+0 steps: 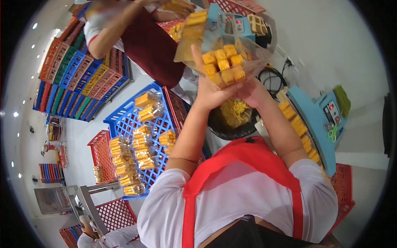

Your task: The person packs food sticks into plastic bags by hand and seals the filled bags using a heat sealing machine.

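Sticks [223, 64] held in bag [259, 57] by left hand [213, 94] and right hand [252, 91], crumbs [236, 112] contained in tub [219, 131] below, bundles [144, 142] laid in crate [166, 108] at left, scissors [332, 133] placed on machine [308, 118] at right

A blue crate [124, 124] carries clear packs of yellow sticks [120, 159]: two near its far edge, several along its left edge, others between that and its right edge.
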The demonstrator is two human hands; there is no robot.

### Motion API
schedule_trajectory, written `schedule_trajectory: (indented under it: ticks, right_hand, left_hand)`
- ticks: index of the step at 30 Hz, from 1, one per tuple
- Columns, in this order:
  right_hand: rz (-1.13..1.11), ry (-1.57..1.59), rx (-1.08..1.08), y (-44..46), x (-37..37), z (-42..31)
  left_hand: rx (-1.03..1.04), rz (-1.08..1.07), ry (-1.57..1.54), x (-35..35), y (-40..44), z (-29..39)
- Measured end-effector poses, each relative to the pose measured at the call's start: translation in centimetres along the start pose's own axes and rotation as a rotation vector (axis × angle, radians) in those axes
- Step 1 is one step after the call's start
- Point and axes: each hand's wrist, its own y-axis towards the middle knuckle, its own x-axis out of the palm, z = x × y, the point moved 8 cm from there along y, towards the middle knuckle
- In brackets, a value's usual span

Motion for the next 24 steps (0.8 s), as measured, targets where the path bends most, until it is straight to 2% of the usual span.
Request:
schedule_trajectory:
  ticks: [1,2,4,5,7,11,14,16,24]
  right_hand:
    - [0.078,-0.012,0.023,0.1,-0.6,0.4]
    - [0.046,-0.014,0.004,0.2,-0.1,0.3]
    - [0.158,-0.056,0.102,0.3,-0.6,0.7]
    - [0.137,-0.063,0.076,0.4,-0.4,0.6]
    - [0.104,0.094,0.064,0.2,-0.6,0.7]
    - [0.159,0.174,0.146,-0.2,-1.4,1.7]
    - [0.107,0.228,0.209,-0.2,0.1,2.0]
    - [-0.005,0.339,0.211,-0.1,1.4,1.9]
    - [0.082,0.313,0.258,-0.5,0.4,2.7]
  left_hand:
    - [-0.009,-0.009,-0.077,-0.3,0.1,-0.1]
    - [0.015,-0.019,-0.051,-0.7,-0.1,-0.2]
    - [0.004,0.061,-0.052,-2.0,0.1,-0.5]
    - [0.030,0.044,-0.038,-2.2,0.3,0.1]
    - [-0.042,0.210,-0.399,-3.2,0.1,-0.2]
    - [-0.029,0.221,-0.505,-4.1,0.6,-0.1]
    - [-0.036,0.238,-0.491,-3.9,0.9,0.0]
    - [-0.046,0.225,-0.540,-3.8,1.0,-0.5]
    - [-0.072,0.217,-0.628,-4.0,1.2,-1.1]
